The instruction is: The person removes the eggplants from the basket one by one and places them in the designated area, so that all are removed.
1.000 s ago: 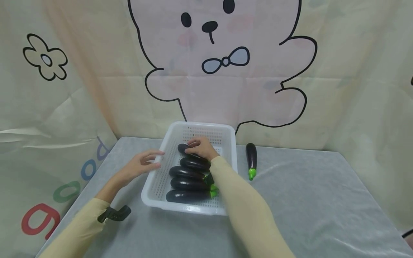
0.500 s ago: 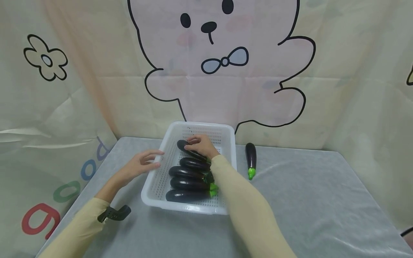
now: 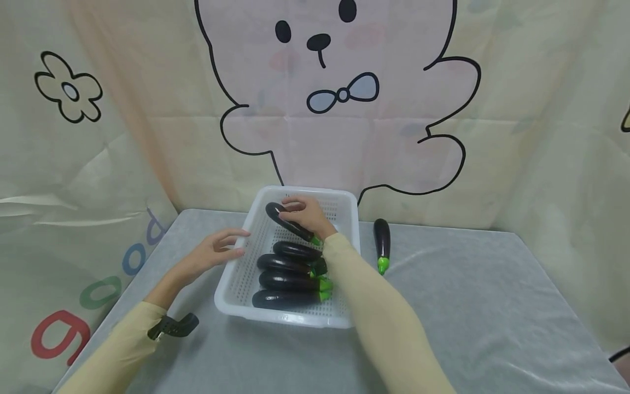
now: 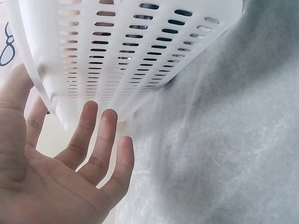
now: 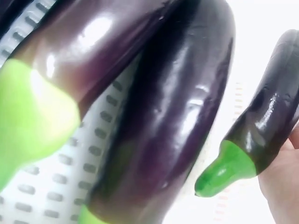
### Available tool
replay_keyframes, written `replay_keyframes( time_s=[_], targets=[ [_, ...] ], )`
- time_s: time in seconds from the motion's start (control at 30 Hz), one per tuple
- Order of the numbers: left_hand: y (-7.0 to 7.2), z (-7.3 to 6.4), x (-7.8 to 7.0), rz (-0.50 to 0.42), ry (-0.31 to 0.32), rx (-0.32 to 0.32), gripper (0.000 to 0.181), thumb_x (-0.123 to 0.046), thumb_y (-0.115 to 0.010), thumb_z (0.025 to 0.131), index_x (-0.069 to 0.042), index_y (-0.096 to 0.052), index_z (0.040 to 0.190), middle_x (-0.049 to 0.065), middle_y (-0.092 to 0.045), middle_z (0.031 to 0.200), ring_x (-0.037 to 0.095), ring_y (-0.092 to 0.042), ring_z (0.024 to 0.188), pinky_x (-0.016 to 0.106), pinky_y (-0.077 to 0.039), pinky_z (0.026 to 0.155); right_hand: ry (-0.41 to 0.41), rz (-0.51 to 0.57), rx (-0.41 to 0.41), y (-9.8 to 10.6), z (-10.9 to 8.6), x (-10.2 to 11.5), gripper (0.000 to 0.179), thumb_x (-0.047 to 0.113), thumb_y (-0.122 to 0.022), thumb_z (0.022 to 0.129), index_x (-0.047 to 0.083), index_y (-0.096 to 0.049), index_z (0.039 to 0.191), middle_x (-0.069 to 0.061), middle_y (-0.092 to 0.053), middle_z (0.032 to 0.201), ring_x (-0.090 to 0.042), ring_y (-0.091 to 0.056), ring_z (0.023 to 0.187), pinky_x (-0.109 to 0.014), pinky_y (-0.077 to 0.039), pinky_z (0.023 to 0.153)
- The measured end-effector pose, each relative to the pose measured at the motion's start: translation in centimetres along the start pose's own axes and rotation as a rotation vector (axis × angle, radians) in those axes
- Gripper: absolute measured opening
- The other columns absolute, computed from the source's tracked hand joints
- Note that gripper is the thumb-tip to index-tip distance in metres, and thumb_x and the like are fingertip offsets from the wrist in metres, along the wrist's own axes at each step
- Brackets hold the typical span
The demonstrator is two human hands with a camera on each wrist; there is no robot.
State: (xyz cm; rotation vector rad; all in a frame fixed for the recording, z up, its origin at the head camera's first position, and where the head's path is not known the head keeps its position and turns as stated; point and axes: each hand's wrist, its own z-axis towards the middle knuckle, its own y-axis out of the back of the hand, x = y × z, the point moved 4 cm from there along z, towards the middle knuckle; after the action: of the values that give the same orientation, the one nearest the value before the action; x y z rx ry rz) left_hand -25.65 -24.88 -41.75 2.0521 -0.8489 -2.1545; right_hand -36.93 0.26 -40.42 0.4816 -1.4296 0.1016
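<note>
My right hand (image 3: 306,213) pinches a dark purple eggplant (image 3: 298,230) between thumb and fingers, over the far part of the white perforated basket (image 3: 252,221). This eggplant slants, its green cap toward the near right. In the right wrist view my hand (image 5: 282,175) shows behind the held eggplant (image 5: 266,109). Several more eggplants (image 3: 284,264) lie side by side in the basket, some caps hidden by the right sleeve. My left hand (image 3: 216,251) has its fingertips at the basket's left rim; in the left wrist view its fingers (image 4: 105,135) are spread and relaxed beside the basket wall (image 4: 107,70).
One more eggplant (image 3: 381,246) lies on the grey-covered table (image 3: 467,306), right of the basket, its green cap toward me. A cloth backdrop (image 3: 325,137) with a cartoon bear hangs behind the table. A dark strap (image 3: 172,326) sits on the left sleeve.
My right hand has moved the pinched eggplant toward the basket's far side, away from the row, and its tip has swung up and left. The left hand has stayed at the rim.
</note>
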Motion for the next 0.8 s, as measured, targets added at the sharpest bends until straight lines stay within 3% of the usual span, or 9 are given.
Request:
replay_keyframes(
  time_s=[0.27,0.53,0.8],
  targets=[
    [-0.1,0.0,-0.1,-0.008,-0.006,0.007,0.051,-0.029,-0.068,0.099,-0.015,-0.053,0.145,0.016,-0.039,0.154,0.051,-0.038,0.137,0.066,-0.04,0.1,-0.01,0.035,0.014,0.2,0.1,0.6,0.045,0.013,-0.077,0.092,0.011,-0.065,0.135,-0.013,-0.064,0.127,-0.025,-0.064,0.11,-0.037,-0.055,0.088],
    [0.0,0.0,-0.1,-0.017,-0.008,0.015,0.049,-0.028,-0.067,0.1,-0.015,-0.053,0.145,0.017,-0.039,0.154,0.051,-0.04,0.135,0.066,-0.042,0.099,-0.023,0.158,0.058,0.7,0.1,0.7,0.044,0.011,-0.076,0.093,0.011,-0.064,0.136,-0.013,-0.064,0.127,-0.026,-0.066,0.109,-0.036,-0.056,0.087],
    [-0.1,0.0,-0.2,-0.011,-0.006,0.016,0.049,-0.029,-0.067,0.1,-0.015,-0.052,0.145,0.018,-0.039,0.154,0.051,-0.042,0.134,0.066,-0.041,0.099,0.001,0.161,0.071,0.7,0.1,1.7,0.044,0.012,-0.074,0.095,0.01,-0.063,0.137,-0.013,-0.062,0.131,-0.027,-0.068,0.105,-0.037,-0.057,0.085]
  ],
)
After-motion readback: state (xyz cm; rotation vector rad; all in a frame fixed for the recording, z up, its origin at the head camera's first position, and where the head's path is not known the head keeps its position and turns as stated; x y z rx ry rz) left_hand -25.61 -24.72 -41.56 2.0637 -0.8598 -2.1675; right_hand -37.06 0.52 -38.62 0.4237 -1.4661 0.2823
